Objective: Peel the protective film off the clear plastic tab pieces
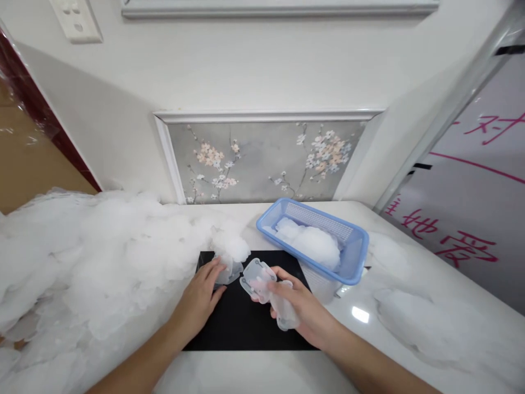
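Observation:
My right hand (pixel 305 312) holds a few thin, milky translucent plastic pieces, closed with the thumb on top. One squarish piece (pixel 258 278) with rounded corners and small slots faces up, and another piece (pixel 285 312) hangs lower beside the palm. At the left, my left hand (pixel 200 295) has its fingers and thumb closed about a similar translucent plastic piece (pixel 230 273) at the edge of a large heap. Under both hands lies a black mat (pixel 241 325). The fingertips of my left hand are partly hidden by the piece.
A big pile of translucent plastic pieces (pixel 90 246) covers the left of the white marbled table (pixel 229 375). Behind my right hand stands a blue basket (pixel 355 262) with more pieces inside. A wall with a floral panel (pixel 262 158) rises at the back.

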A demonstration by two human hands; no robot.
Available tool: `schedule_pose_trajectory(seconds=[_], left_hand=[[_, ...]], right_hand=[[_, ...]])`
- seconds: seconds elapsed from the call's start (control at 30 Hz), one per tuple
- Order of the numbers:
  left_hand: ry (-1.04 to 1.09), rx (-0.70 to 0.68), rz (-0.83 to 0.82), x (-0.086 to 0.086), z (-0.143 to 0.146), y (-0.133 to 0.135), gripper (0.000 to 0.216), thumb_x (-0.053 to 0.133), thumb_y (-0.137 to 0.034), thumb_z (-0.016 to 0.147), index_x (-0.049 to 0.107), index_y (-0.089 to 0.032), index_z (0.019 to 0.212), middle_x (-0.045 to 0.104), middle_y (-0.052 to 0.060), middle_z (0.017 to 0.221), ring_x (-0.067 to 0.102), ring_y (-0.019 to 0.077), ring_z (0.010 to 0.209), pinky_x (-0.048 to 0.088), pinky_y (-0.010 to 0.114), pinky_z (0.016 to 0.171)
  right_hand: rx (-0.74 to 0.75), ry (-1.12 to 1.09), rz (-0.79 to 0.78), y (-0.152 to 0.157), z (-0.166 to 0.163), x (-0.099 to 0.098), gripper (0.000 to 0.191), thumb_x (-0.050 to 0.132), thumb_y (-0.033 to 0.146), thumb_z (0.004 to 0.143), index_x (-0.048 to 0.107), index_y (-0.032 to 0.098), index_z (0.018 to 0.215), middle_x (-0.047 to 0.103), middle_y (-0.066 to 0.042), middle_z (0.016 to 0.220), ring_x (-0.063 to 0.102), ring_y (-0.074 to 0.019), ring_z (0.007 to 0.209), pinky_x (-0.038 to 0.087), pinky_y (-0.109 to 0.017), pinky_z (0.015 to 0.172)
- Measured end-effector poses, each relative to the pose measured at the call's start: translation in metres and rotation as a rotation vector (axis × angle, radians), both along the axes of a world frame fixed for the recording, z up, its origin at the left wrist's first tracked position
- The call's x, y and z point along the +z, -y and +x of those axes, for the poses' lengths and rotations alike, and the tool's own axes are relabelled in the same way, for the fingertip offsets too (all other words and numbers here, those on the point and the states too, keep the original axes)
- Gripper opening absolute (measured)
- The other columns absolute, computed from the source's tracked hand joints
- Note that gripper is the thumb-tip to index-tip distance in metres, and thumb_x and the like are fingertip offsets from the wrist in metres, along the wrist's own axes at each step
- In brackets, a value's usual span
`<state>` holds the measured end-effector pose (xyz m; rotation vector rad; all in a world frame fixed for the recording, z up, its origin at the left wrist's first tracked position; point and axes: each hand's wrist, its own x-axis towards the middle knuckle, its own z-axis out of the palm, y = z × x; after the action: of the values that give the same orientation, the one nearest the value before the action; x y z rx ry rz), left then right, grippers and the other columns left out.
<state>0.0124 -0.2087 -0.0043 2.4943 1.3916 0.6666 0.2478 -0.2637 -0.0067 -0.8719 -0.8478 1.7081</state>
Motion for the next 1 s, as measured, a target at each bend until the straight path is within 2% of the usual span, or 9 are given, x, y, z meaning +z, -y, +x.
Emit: schedule_pose_trajectory(seconds=[0.13,0.23,0.37,0.47,0.6,0.7,0.83,0.93,1.0], left_hand=[[-0.064,0.017,0.048,0.005,0.000,0.000,0.020,0.051,-0.025,0.088,0.062,-0.023,0.104,0.061,0.008,0.124,0.058,0.0261,0.115,0.048,0.045,0.096],[0.002,0.068,-0.034,0.014,0.005,0.005,0.014,0.047,-0.026,0.088,0.060,-0.022,0.084,0.065,0.006,0.116,0.059,0.0250,0.110,0.047,0.044,0.094],[0.268,0.198,-0.215,0.029,0.010,0.009,0.018,0.048,-0.036,0.088,0.056,-0.023,0.079,0.062,0.007,0.123,0.055,0.0272,0.116,0.045,0.042,0.093],[0.468,0.215,-0.347,0.036,0.012,0.013,0.026,0.050,-0.046,0.088,0.053,-0.023,0.077,0.061,0.007,0.125,0.053,0.0270,0.119,0.042,0.038,0.095],[0.718,0.246,-0.583,0.035,0.015,0.018,0.030,0.055,-0.052,0.086,0.051,-0.023,0.081,0.066,0.001,0.094,0.059,0.0176,0.088,0.044,0.029,0.081],[0.946,0.240,-0.802,0.031,0.017,0.020,0.030,0.061,-0.051,0.083,0.051,-0.022,0.082,0.059,-0.003,0.078,0.056,0.0142,0.078,0.046,0.026,0.073],[1.144,0.137,-1.036,0.032,0.018,0.021,0.022,0.063,-0.041,0.085,0.054,-0.021,0.090,0.063,0.002,0.095,0.059,0.0174,0.092,0.049,0.033,0.083],[1.212,0.082,-1.145,0.037,0.018,0.023,0.024,0.056,-0.042,0.090,0.056,-0.021,0.100,0.065,0.007,0.108,0.061,0.0214,0.102,0.049,0.038,0.088],[1.239,0.054,-1.194,0.040,0.018,0.025,0.028,0.050,-0.045,0.092,0.057,-0.021,0.105,0.065,0.009,0.113,0.061,0.0240,0.106,0.048,0.040,0.090]], right_hand=[[0.046,-0.081,-0.023,0.000,0.004,0.002,0.032,0.074,0.039,0.073,0.061,0.022,0.098,0.066,-0.002,0.080,0.059,-0.0153,0.073,0.047,-0.021,0.057],[0.057,-0.099,-0.035,-0.002,0.006,0.000,0.033,0.074,0.038,0.073,0.065,0.022,0.101,0.066,-0.002,0.084,0.057,-0.0147,0.072,0.049,-0.022,0.058],[0.060,-0.120,-0.051,-0.003,0.007,-0.005,0.034,0.075,0.040,0.073,0.068,0.022,0.101,0.065,-0.002,0.085,0.056,-0.0145,0.072,0.050,-0.023,0.060],[0.060,-0.113,-0.046,-0.004,0.008,-0.006,0.034,0.074,0.041,0.074,0.069,0.022,0.101,0.064,-0.002,0.082,0.055,-0.0138,0.070,0.049,-0.023,0.060],[0.064,-0.058,0.000,-0.004,0.007,-0.007,0.038,0.072,0.044,0.074,0.069,0.019,0.103,0.063,-0.003,0.078,0.055,-0.0145,0.069,0.046,-0.024,0.060],[-0.005,0.059,0.033,-0.004,0.007,-0.006,0.043,0.071,0.046,0.072,0.069,0.017,0.104,0.060,-0.002,0.069,0.051,-0.0146,0.063,0.043,-0.025,0.058],[-0.177,0.333,0.150,-0.005,0.011,-0.004,0.032,0.057,0.047,0.079,0.070,0.018,0.086,0.057,-0.001,0.069,0.047,-0.0145,0.059,0.038,-0.027,0.055],[-0.252,0.568,0.394,-0.005,0.012,-0.002,0.034,0.050,0.043,0.084,0.051,0.020,0.058,0.046,0.001,0.063,0.043,-0.0145,0.057,0.035,-0.027,0.054],[-0.308,0.788,0.543,-0.003,0.010,-0.003,0.034,0.055,0.035,0.082,0.037,0.022,0.056,0.040,0.002,0.063,0.040,-0.0135,0.056,0.035,-0.027,0.052]])
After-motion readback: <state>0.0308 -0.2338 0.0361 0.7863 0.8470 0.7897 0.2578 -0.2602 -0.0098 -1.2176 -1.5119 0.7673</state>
